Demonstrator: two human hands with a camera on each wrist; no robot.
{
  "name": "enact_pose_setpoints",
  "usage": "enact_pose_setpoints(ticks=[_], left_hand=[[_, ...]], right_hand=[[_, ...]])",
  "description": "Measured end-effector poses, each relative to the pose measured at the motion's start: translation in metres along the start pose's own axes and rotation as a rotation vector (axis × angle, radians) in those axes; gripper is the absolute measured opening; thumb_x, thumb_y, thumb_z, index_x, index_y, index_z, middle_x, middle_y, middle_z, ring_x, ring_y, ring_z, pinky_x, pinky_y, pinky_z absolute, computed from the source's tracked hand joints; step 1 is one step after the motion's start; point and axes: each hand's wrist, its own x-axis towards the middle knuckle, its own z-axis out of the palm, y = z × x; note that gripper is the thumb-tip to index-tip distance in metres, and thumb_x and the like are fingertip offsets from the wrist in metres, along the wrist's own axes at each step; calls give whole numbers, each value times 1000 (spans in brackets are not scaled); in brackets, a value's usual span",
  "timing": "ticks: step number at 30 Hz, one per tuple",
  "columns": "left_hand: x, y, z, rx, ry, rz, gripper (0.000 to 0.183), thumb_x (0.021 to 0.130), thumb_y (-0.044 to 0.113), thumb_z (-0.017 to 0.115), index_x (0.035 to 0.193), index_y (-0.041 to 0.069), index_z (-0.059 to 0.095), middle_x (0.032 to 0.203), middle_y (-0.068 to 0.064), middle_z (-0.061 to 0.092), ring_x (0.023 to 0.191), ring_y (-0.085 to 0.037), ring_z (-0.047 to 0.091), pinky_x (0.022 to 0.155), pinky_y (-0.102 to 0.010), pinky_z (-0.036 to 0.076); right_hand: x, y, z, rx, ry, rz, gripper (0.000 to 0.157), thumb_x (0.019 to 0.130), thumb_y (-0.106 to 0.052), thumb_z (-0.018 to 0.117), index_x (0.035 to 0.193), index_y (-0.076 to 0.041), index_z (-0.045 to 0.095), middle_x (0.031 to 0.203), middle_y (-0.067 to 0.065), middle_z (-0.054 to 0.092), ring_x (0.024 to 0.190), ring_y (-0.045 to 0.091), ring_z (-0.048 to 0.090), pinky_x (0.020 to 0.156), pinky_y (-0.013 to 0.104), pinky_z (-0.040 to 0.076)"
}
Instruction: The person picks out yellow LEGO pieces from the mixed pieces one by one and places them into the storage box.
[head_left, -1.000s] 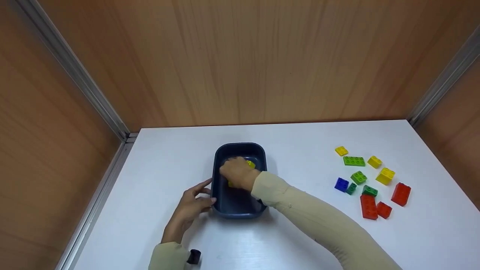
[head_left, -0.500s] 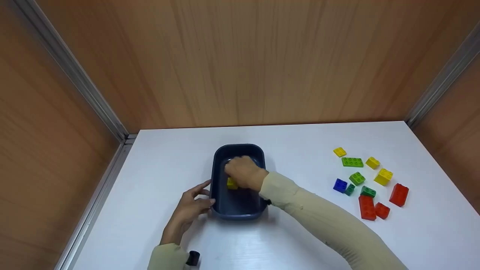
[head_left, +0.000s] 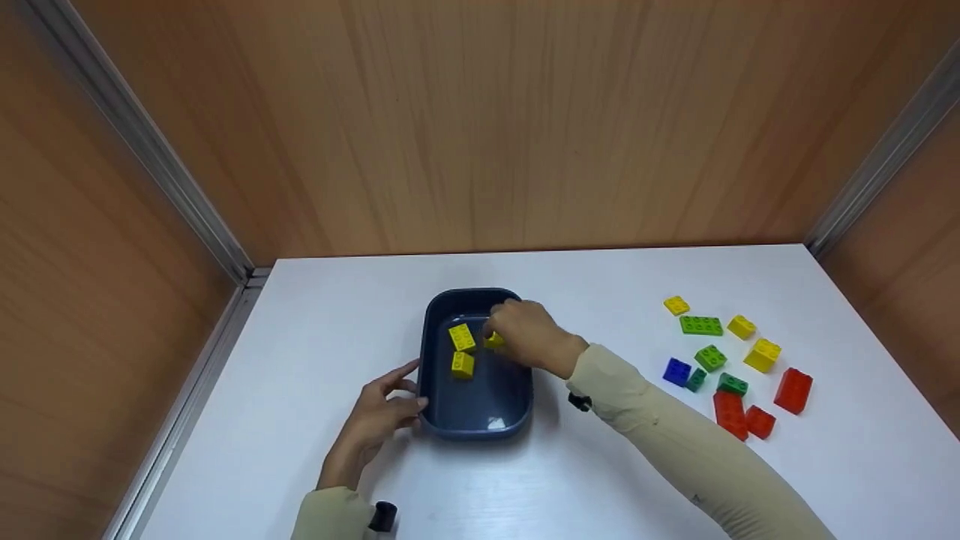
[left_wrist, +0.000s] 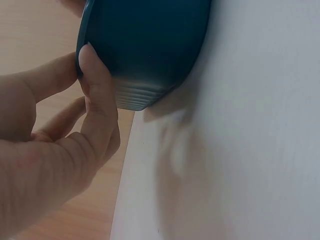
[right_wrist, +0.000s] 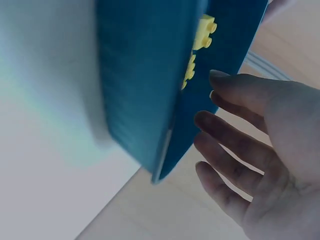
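My left hand (head_left: 379, 412) holds the left side of a dark blue tray (head_left: 476, 433), its thumb and fingertips at the rim. In the left wrist view, the curled fingers (left_wrist: 97, 105) reach the rim and the outer wall. Over the tray's right rim is my right hand (head_left: 529, 334), with bent, spread fingers and nothing in their grip in the right wrist view. A yellow brick (head_left: 493, 340) lies under its fingertips, partly hidden. Left of it in the tray lie two more yellow bricks, an upper one (head_left: 462, 337) and a lower one (head_left: 463, 365).
On the right of the white table (head_left: 600, 300) several loose bricks are scattered: yellow (head_left: 763, 355), light green (head_left: 701, 325), dark green (head_left: 733, 384), blue (head_left: 676, 372) and red (head_left: 793, 391). A wood-grain panel (head_left: 480, 135) stands behind the table, with side panels left and right.
My right hand has moved right from the tray's middle to its right rim, uncovering the yellow bricks. The left hand stays at the tray's side.
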Motion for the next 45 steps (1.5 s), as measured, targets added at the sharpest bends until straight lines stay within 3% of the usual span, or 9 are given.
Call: enact_pose_setpoints(ticks=[13,31,45], left_hand=[[2,0,1,1,12,5,68,91,-4,74,155,10,55,121,-18,57,82,-20,64,78,-36,58],[1,0,4,2,19,-8,66,92,-3,74,154,11,56,122,-17,58,83,-21,64,77,-35,58],[3,0,4,-5,0,-2,69,91,-5,74,156,7,53,121,-17,56,82,-19,64,77,-35,58]], right_hand=[[-42,37,-6,-11,145,60,27,88,-9,87,115,-10,83,113,7,78,103,27,71,89,43,60],[-94,101,-7,6,183,205,28,86,-4,86,114,-5,81,115,13,77,107,33,70,92,48,59],[-137,156,-2,-5,237,311,24,86,-1,84,109,-1,81,112,19,75,102,40,70,84,57,59]])
